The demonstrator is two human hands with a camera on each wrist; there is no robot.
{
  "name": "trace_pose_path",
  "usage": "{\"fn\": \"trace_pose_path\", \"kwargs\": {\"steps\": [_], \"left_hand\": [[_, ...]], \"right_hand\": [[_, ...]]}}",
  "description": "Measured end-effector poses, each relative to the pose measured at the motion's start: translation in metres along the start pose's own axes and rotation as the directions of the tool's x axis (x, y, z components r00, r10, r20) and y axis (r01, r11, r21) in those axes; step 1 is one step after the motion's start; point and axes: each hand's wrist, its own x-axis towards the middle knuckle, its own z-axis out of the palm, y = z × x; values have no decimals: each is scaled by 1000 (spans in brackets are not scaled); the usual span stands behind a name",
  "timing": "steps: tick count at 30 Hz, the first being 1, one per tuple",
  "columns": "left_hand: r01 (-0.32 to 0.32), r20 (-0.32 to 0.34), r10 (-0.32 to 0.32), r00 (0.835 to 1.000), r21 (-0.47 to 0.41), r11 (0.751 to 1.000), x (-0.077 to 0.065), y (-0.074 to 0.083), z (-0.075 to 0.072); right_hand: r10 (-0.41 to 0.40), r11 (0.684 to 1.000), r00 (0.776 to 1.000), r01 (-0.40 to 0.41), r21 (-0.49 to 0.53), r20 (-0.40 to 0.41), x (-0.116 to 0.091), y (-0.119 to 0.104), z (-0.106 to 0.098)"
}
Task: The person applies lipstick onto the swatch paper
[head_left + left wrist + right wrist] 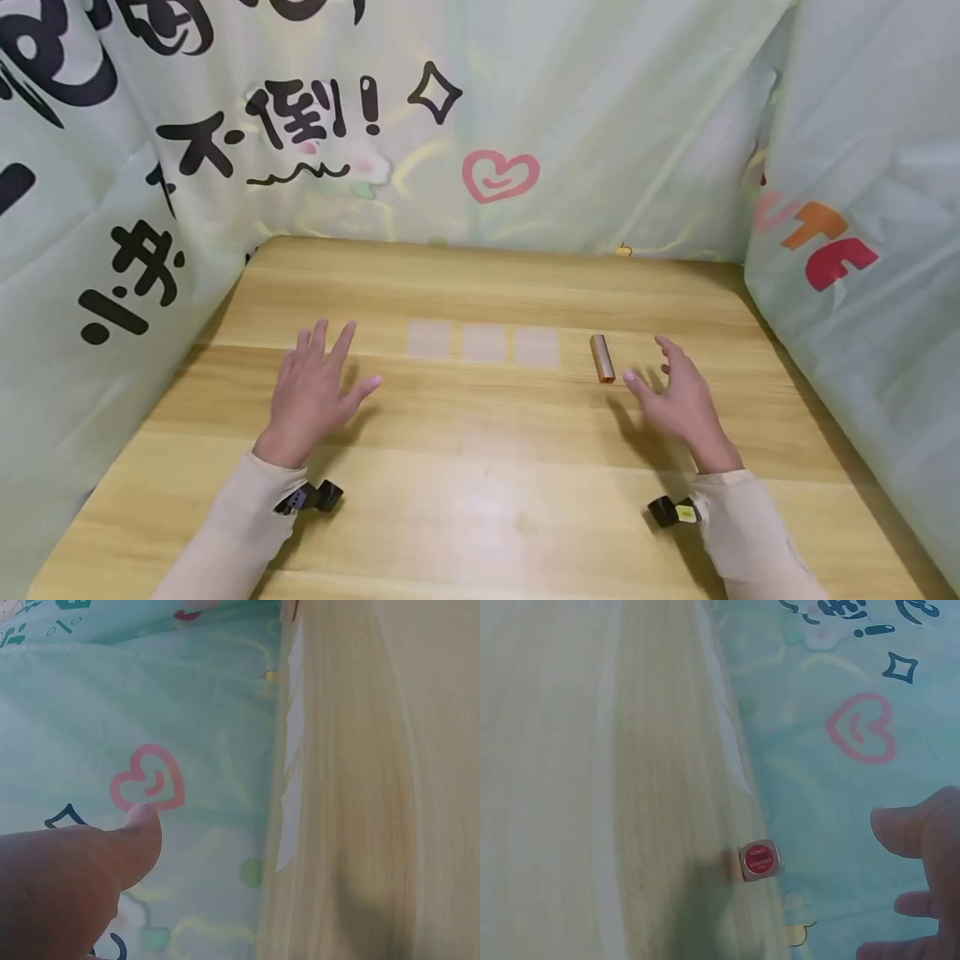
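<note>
Small tube (602, 359) laid on wooden table (487, 475), seen at right hand's (681, 402) ten o'clock, that hand held loosely open with nothing gripped, left hand (311, 404) spread and empty, pale squares (483, 343) lined up at tube's nine, printed curtain (622, 108) (pink heart (497, 183) noted) hung at twelve

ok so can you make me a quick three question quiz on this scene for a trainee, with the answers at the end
1. How many pale squares lie in a row on the table?
2. Fill in: the slim case lies nearer the person's ____ hand.
3. True or false: the case rests on top of one of the squares.

Key: 1. Three. 2. Right hand. 3. False; it lies beside the row.
</note>
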Motion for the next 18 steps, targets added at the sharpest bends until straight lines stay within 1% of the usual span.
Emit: {"fn": "trace_pose_path", "kwargs": {"steps": [2,3,6,8,10,12,18], "left_hand": [[-7,8,7,1000,-18,1000,2,0,1],[-7,27,8,1000,-35,999,4,0,2],[2,118,8,993,-85,996,8,0,0],[12,186,10,982,-117,993,10,1,-1],[17,233,15,972,-134,991,12,1,-2],[14,257,22,966,-138,990,13,1,-1],[16,299,28,954,-144,989,16,1,1]], "right_hand": [[11,1000,1000,-11,18,4,3,0,0],[17,999,1000,-17,28,9,5,-1,0],[28,999,999,-28,35,17,10,-2,1],[27,999,999,-28,36,24,14,-2,2],[27,999,999,-29,34,37,18,-2,3],[27,999,998,-29,31,53,22,-2,5],[51,998,993,-53,23,109,33,-3,11]]}}
